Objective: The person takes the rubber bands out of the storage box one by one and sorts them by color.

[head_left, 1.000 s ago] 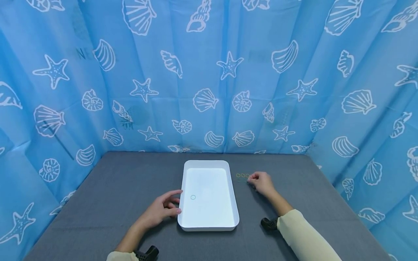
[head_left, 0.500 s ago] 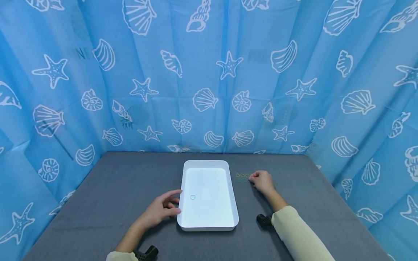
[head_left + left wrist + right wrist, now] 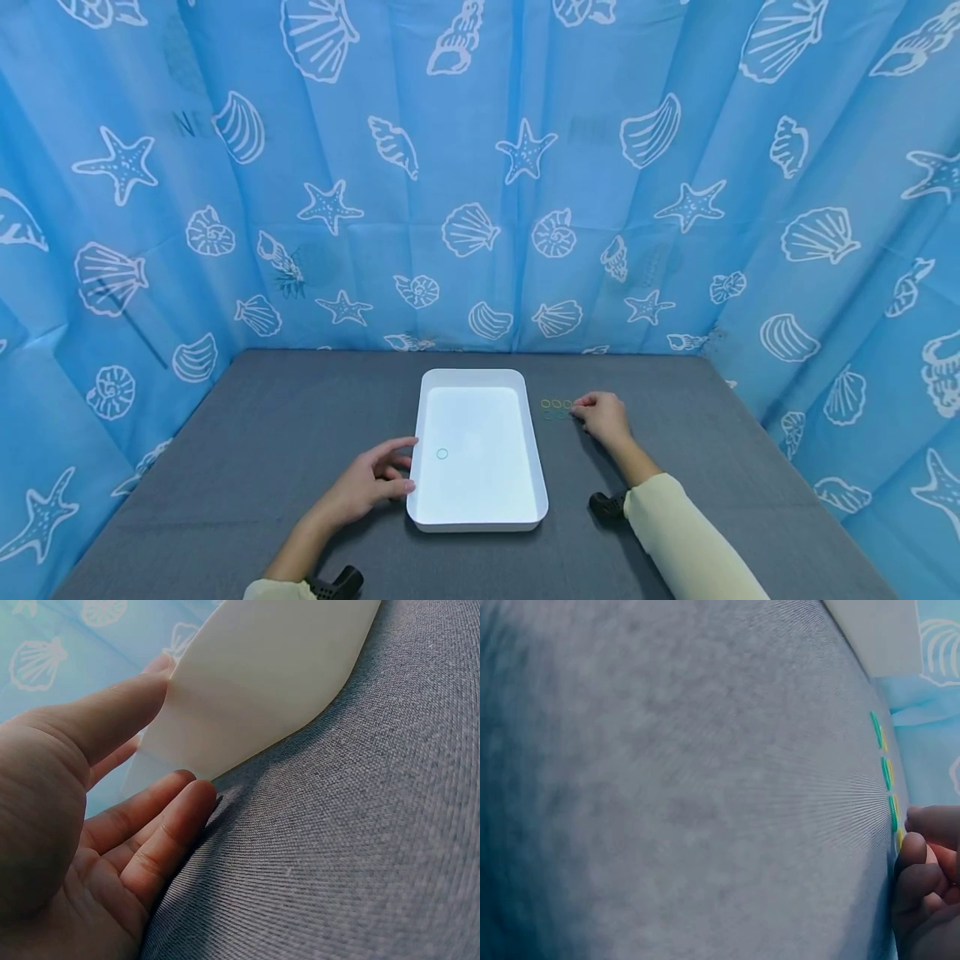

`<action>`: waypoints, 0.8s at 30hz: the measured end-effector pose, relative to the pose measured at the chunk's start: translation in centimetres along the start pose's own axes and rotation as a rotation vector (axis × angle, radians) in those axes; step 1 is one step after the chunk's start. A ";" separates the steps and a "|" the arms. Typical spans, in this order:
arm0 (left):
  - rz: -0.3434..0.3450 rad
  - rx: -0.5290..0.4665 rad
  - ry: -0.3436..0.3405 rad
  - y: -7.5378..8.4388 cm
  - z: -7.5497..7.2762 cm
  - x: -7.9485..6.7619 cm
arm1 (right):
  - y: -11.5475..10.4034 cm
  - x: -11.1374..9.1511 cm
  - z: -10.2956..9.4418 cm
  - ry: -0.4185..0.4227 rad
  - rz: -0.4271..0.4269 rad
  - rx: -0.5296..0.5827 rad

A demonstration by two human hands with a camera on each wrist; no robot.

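Observation:
A white rectangular tray (image 3: 480, 458) stands on the grey cloth, with one thin pale-green ring (image 3: 442, 454) lying inside. My left hand (image 3: 371, 483) is at the tray's left wall, index finger at the rim and thumb lower against the side. The left wrist view shows the fingertips touching the wall (image 3: 247, 690). Right of the tray lie small thin rings in two rows, yellow rings (image 3: 557, 403) behind green rings (image 3: 561, 414). My right hand (image 3: 603, 417) has its bent fingertips down at the right end of these rows. Whether they pinch a ring I cannot tell.
The grey cloth-covered table (image 3: 300, 400) reaches back to a blue curtain (image 3: 480, 167) printed with white shells and starfish. The curtain also closes in both sides. Black cameras sit on both wrists.
My right hand has shifted slightly right along the rings, and the green rings beside its fingertips show more clearly. The left hand and the tray have stayed in place.

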State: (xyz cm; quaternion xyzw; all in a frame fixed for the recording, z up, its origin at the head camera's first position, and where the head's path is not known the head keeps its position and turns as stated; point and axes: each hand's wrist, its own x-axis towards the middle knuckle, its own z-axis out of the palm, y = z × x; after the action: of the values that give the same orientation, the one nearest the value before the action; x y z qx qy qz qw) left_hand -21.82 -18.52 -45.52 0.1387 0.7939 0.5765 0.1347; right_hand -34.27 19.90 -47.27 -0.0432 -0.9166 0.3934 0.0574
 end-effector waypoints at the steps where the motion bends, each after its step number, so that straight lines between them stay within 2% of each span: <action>1: 0.002 0.002 0.000 0.0 0.0 0.0 | 0.1 0.0 0.0 0.002 0.000 0.014; 10: 0.007 -0.010 -0.001 0.2 0.1 -0.1 | -1.2 0.0 0.2 0.018 -0.030 0.120; 19: 0.008 -0.013 -0.003 0.4 0.0 -0.1 | -4.5 0.3 1.0 0.036 -0.100 0.032; 24: 0.007 -0.032 -0.006 -0.5 -0.1 0.3 | -6.3 0.1 1.6 0.012 -0.076 0.062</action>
State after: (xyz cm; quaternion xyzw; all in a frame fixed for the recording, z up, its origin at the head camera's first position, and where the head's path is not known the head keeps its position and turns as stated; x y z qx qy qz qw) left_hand -22.15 -18.66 -46.02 0.1412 0.7838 0.5890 0.1372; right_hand -34.81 14.39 -43.77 -0.0090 -0.9046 0.4187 0.0793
